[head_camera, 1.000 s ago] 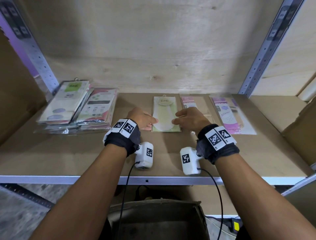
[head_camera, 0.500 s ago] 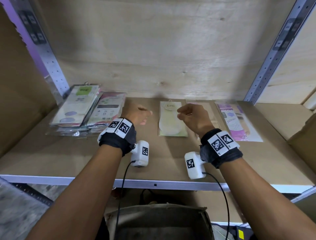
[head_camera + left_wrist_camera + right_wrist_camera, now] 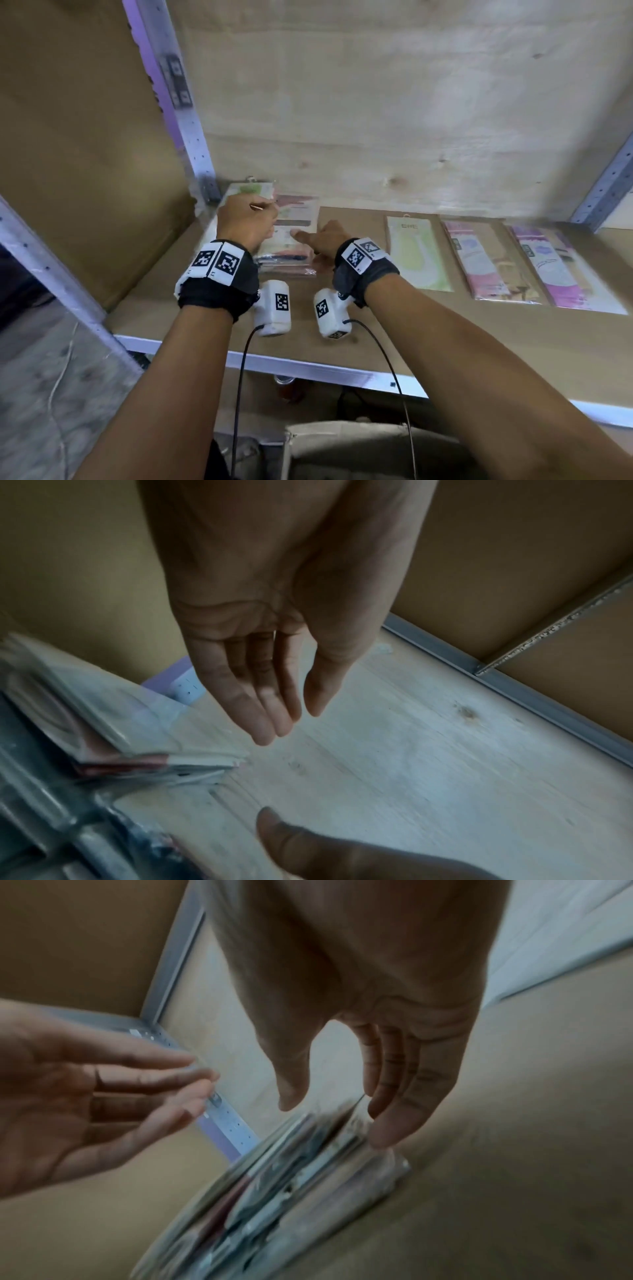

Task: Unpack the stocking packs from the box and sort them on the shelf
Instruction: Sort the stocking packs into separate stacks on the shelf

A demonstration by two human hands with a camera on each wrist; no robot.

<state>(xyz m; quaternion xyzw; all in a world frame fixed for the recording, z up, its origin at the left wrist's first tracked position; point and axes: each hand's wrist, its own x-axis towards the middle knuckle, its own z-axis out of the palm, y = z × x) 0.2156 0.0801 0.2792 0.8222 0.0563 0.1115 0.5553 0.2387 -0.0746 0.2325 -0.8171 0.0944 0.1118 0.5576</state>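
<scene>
Bare hands, left hand (image 3: 247,219) and right hand (image 3: 323,240), (fingers straight) over stacked packs (image 3: 291,236).

We look down along our right hand (image 3: 369,1031), fingers straight and loosely spread, little fingertip meeting the near edge of a blurred stack of stocking packs (image 3: 274,1191) lying on the brown shelf (image 3: 496,1164). Our left hand (image 3: 85,1096) reaches in from the left, fingers extended, holding nothing. Behind them rises a perforated metal upright (image 3: 226,1123).
</scene>
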